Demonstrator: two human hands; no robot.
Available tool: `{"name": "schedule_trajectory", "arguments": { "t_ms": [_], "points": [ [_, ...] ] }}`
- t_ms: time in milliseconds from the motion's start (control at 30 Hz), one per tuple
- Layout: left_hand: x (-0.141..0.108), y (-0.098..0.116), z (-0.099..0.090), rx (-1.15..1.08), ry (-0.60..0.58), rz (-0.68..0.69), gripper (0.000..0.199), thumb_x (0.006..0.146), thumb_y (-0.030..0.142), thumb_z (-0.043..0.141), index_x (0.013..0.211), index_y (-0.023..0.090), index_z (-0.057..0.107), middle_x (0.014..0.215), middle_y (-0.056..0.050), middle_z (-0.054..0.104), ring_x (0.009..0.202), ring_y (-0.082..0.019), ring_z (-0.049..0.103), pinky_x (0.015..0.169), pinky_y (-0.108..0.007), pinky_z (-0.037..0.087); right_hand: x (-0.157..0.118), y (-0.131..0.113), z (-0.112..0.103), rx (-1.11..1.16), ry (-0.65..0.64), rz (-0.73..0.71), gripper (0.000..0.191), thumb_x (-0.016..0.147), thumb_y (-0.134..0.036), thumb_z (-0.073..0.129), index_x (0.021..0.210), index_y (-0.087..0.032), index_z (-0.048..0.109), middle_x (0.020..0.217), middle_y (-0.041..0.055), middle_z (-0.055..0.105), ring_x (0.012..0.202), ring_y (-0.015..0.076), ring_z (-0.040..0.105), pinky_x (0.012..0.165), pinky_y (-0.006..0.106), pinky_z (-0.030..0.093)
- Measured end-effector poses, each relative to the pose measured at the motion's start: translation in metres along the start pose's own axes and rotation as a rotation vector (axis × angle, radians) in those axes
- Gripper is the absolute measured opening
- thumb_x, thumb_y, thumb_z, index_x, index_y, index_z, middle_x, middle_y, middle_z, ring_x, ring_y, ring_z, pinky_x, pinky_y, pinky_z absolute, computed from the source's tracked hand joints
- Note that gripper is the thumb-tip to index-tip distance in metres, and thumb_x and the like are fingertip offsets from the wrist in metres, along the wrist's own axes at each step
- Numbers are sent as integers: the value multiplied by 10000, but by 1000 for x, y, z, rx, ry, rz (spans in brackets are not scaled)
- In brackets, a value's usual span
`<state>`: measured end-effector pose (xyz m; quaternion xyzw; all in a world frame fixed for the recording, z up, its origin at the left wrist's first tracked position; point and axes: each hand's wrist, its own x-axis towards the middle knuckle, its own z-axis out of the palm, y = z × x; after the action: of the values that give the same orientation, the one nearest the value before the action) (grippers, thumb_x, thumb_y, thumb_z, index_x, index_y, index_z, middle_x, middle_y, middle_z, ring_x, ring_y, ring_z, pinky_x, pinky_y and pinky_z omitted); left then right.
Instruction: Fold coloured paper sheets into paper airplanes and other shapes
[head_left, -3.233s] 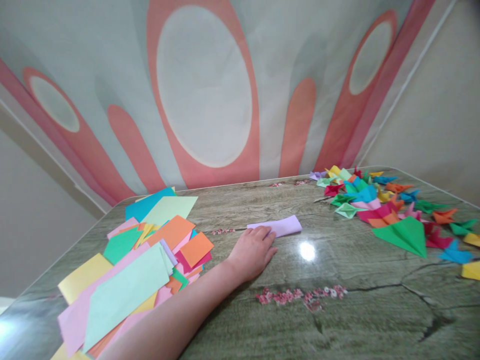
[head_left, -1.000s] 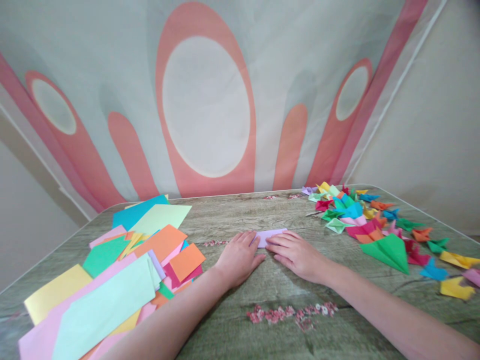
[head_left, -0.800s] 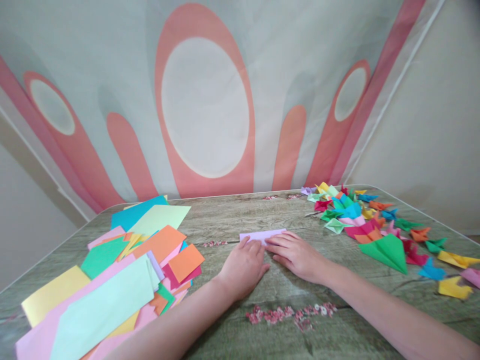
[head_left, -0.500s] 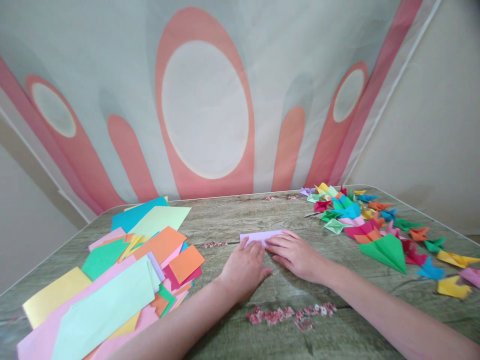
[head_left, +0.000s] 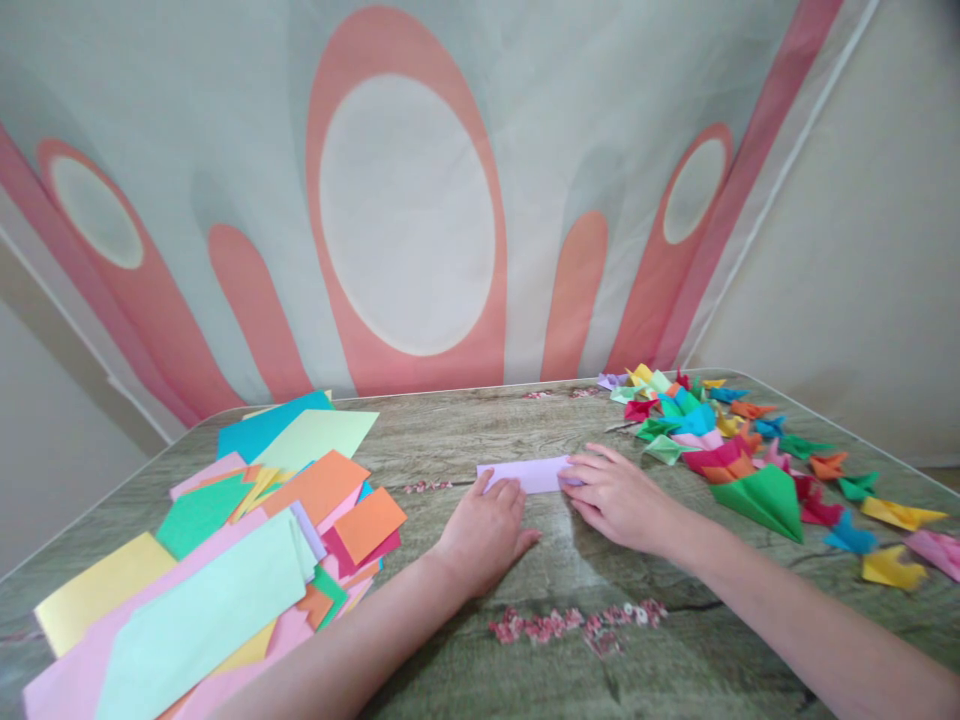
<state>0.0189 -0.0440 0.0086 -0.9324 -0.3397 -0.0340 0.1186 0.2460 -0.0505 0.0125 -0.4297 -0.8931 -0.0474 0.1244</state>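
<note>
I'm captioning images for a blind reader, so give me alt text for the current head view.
Left hand and right hand touch a lilac paper strip on a wood-patterned table, between colorful paper sheets at left and folded paper shapes at right.

The folded strip (head_left: 534, 475) is a soft lilac, and the table (head_left: 465, 430) is greyish-brown woodgrain with pink blossom print. The loose paper pile (head_left: 210, 600) mixes mint, pink, orange, yellow, teal and green. The folded figures (head_left: 757, 500) are pretty much a rainbow, and the backdrop (head_left: 405, 380) has coral ovals on pale grey.
</note>
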Motion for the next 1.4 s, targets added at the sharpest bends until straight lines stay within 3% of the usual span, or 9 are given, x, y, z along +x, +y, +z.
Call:
{"name": "schedule_trajectory", "arguments": {
  "t_ms": [367, 533, 667, 800, 1067, 1267, 1400],
  "points": [
    [1, -1, 1, -10, -13, 2, 500, 884, 482, 384, 1184, 107, 521, 1211, -125, 552, 1136, -229, 476, 1059, -402, 215, -4, 2, -14, -70, -167, 82, 258, 773, -149, 477, 932, -163, 679, 1089, 89, 634, 1078, 236, 508, 934, 397, 329],
    [1, -2, 2, -22, -5, 6, 491, 883, 476, 388, 1177, 107, 520, 1196, -126, 557, 1132, -229, 475, 1049, -400, 232, -5, 7, -8, -76, -73, 112, 252, 789, -144, 456, 880, -150, 690, 1062, 83, 646, 1018, 229, 534, 934, 399, 342],
    [2, -2, 1, -37, -1, 6, 459, 881, 463, 400, 1149, 114, 530, 1133, -122, 581, 1094, -226, 495, 1036, -391, 249, -2, -1, 5, -55, 68, 95, 354, 806, -92, 428, 1103, -146, 613, 1157, 87, 602, 1075, 222, 498, 947, 393, 349],
    [3, -3, -2, -76, -1, -2, 412, 880, 457, 408, 1113, 146, 545, 1060, -98, 595, 1042, -219, 516, 1025, -393, 258, 0, -10, 19, -1, 57, -11, 391, 836, -85, 427, 1185, -206, 556, 1195, 67, 580, 1081, 199, 498, 937, 380, 363],
    [3, -4, -6, -121, 23, -39, 435, 874, 500, 390, 1210, 242, 489, 1059, -66, 555, 1020, -221, 495, 945, -390, 331, -1, -10, 25, -42, 15, -6, 389, 839, -87, 452, 1207, -178, 538, 1202, 95, 564, 1092, 226, 481, 935, 395, 368],
    [2, -5, -11, -97, -27, -51, 364, 880, 424, 423, 1156, 215, 536, 1071, -76, 570, 1038, -226, 500, 1000, -429, 276, 0, -9, 25, -25, 38, -28, 373, 848, -97, 449, 1192, -194, 552, 1181, 87, 577, 1074, 214, 494, 941, 394, 365],
    [-1, -6, -18, -34, -89, -87, 287, 880, 302, 431, 1058, 149, 596, 1013, -118, 591, 995, -240, 523, 923, -409, 352, 1, -8, 26, -11, 50, -34, 374, 841, -87, 453, 1180, -197, 564, 1170, 85, 587, 1074, 205, 503, 937, 393, 374]
  ]
}}
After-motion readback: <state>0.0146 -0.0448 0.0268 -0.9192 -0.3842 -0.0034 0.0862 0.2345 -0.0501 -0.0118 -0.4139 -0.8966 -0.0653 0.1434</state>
